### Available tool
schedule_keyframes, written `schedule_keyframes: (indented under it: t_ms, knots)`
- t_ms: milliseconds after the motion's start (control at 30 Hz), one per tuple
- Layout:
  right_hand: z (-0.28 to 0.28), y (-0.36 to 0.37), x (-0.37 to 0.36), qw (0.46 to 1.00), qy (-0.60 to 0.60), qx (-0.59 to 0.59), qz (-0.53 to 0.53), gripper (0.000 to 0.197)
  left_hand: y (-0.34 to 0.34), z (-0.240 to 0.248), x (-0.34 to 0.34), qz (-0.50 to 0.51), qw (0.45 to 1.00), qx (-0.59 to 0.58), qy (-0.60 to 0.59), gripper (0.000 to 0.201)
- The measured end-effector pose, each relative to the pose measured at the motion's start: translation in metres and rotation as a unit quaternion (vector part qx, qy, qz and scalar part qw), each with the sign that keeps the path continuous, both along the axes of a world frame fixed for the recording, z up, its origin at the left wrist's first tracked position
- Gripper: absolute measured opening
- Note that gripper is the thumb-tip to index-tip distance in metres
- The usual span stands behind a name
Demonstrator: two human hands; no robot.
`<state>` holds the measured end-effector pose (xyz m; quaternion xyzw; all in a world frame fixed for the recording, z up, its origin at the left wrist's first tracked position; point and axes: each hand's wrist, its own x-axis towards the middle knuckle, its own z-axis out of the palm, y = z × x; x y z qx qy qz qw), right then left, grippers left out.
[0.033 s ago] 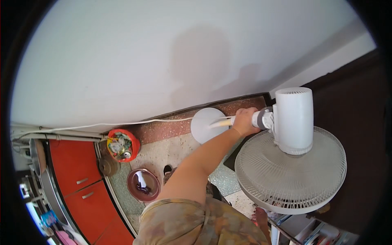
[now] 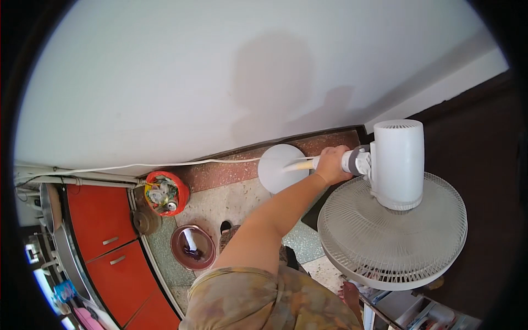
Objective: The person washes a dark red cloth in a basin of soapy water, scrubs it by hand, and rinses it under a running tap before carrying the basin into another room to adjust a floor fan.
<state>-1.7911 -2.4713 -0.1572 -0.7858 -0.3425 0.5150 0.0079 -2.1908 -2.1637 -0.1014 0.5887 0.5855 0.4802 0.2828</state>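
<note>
Right hand (image 2: 331, 164) wrapped tight round the pedestal fan's (image 2: 397, 220) pole just below the motor housing, pole running down-left to the round base (image 2: 279, 168) by the wall; left hand out of view, can't tell.

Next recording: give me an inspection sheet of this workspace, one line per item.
Surface: speckled stone floor with a reddish strip along the white wall.
Job's things: white pedestal fan, upright, round base on the floor.
Clutter: red bin full of rubbish; brown basin with something dark and something white inside.
Hands: one hand wraps the fan's pole just below the motor housing; which hand cannot be told, the other is not seen.
Cables: white cord along the foot of the wall toward the fan base.
Surroundings: red cabinets at left, dark door area at right.
</note>
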Motion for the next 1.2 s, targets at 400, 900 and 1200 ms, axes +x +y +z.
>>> schedule_keyframes:
  t_ms: [400, 900, 1200]
  knots:
    - [0.0, -0.005, 0.006, 1.0, 0.016, 0.002, -0.004, 0.022, 0.001, 0.015, -0.006, -0.037, 0.998, -0.025, 0.046, 0.058]
    - [-0.024, -0.024, 0.047, 0.996, 0.08, 0.048, -0.002, 0.021, -0.001, 0.034, -0.015, -0.039, 0.989, -0.059, 0.131, 0.054]
    - [-0.033, -0.008, 0.058, 0.994, 0.095, 0.035, -0.038, 0.022, -0.014, 0.055, -0.017, -0.059, 0.98, -0.124, 0.146, 0.057]
